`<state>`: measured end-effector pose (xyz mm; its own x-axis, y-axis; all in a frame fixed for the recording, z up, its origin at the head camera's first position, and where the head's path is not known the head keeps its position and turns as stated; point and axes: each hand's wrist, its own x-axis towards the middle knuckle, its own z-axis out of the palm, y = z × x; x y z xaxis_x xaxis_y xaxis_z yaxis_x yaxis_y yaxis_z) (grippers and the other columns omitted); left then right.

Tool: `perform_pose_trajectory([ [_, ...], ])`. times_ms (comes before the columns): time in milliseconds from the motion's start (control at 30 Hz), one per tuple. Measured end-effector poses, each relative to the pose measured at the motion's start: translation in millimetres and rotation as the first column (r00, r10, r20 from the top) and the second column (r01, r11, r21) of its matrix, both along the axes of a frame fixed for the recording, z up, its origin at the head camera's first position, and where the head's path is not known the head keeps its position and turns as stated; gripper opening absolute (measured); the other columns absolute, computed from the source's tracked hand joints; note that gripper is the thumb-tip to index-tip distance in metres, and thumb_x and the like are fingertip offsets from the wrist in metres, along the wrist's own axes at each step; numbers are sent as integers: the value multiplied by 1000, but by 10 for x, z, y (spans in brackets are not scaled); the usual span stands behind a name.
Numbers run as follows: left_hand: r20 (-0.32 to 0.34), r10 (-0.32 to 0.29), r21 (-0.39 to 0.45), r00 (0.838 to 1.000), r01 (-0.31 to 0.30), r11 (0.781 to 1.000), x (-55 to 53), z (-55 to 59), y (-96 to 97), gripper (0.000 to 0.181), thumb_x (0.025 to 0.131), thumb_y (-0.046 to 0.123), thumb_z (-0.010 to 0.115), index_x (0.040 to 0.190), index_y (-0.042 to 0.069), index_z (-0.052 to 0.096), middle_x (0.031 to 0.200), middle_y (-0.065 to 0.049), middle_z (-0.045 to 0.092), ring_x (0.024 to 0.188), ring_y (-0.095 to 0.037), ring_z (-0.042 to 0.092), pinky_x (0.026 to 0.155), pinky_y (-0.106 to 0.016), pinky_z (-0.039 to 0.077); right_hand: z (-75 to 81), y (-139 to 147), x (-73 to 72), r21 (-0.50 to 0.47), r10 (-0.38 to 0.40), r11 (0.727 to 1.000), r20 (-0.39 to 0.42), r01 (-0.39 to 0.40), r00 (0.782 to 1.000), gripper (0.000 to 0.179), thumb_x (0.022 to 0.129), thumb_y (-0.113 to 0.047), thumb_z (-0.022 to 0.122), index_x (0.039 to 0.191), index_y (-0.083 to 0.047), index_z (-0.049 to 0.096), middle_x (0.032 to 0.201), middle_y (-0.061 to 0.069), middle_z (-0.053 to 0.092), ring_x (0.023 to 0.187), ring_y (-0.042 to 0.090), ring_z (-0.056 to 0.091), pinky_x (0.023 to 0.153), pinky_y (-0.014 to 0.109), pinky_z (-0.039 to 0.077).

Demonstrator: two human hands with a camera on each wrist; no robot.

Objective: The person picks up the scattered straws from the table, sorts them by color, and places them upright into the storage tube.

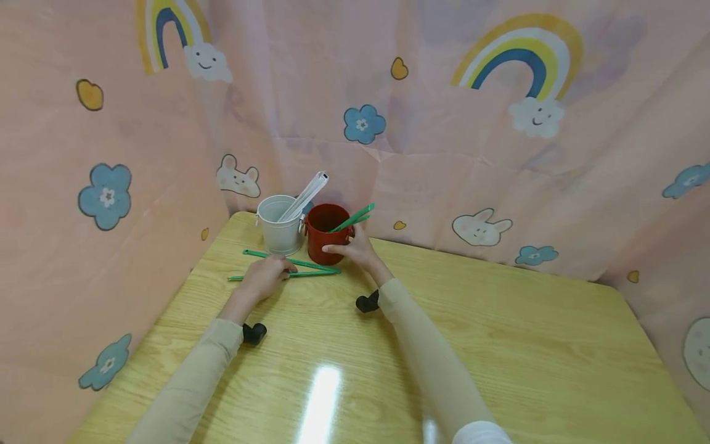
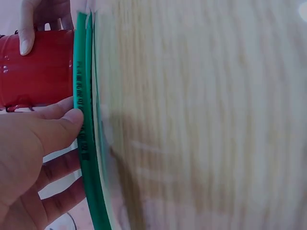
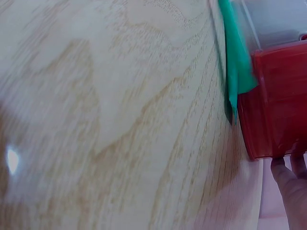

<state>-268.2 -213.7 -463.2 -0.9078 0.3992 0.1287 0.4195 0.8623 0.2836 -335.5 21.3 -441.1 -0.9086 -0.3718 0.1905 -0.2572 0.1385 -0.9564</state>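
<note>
two sleeved forearms are stretched over the table (image 1: 499, 345); at its far left corner a green strip (image 1: 288, 262) is pinched by the left hand (image 1: 266, 275); the red bucket (image 1: 324, 233) is steadied by the right hand (image 1: 355, 250), fingers curled on its side; one green strip (image 1: 355, 217) is judged already in, two left.

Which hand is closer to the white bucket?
The left. The left hand lies on the green sticks on the table, just in front of the white bucket. The right hand holds the red bucket, which stands between it and the white one.
</note>
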Motion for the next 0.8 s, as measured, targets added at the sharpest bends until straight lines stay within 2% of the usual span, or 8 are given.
perform_pose_trajectory([
  [167, -48, 18, 7, 999, -18, 1000, 42, 38, -44, 19, 91, 9, 63, 107, 11, 73, 94, -7, 61, 90, -28, 64, 73, -43, 55, -7, 15, -12, 9, 6, 1000, -12, -6, 1000, 70, 78, 1, 76, 138, 0, 40, 136, 20, 51, 123, 29, 47, 105, 48, 43],
  [300, -72, 36, 25, 997, -34, 999, 74, 79, -88, 19, 91, 9, 62, 108, 9, 72, 95, -9, 61, 88, -28, 64, 71, -44, 55, -19, 15, -27, 9, 12, 1000, -8, -12, 1000, 70, 78, 0, 76, 138, 0, 40, 135, 20, 51, 122, 28, 48, 104, 47, 44],
  [467, -93, 60, 62, 994, -55, 997, 112, 130, -145, 19, 93, 5, 59, 109, 6, 69, 104, -10, 64, 95, -31, 66, 74, -46, 55, -115, 3, -91, -15, -4, 1000, 1, 4, 1000, 68, 76, 1, 78, 134, 0, 42, 128, 21, 54, 116, 27, 50, 98, 44, 48],
  [633, -91, 75, 112, 993, -65, 992, 136, 177, -191, 20, 95, 4, 56, 112, 1, 65, 112, -15, 61, 100, -34, 64, 79, -49, 55, -265, 1, -184, 17, -36, 999, -34, 36, 999, 67, 77, -2, 78, 134, -5, 43, 128, 15, 55, 116, 22, 49, 96, 39, 48],
  [800, -110, 83, 137, 991, -67, 988, 145, 232, -214, 17, 95, 3, 55, 110, 0, 62, 108, -15, 61, 98, -33, 63, 81, -48, 54, -310, -4, -203, 40, -49, 998, -44, 51, 998, 66, 77, -4, 78, 134, -7, 43, 127, 14, 54, 113, 21, 49, 94, 39, 48],
])
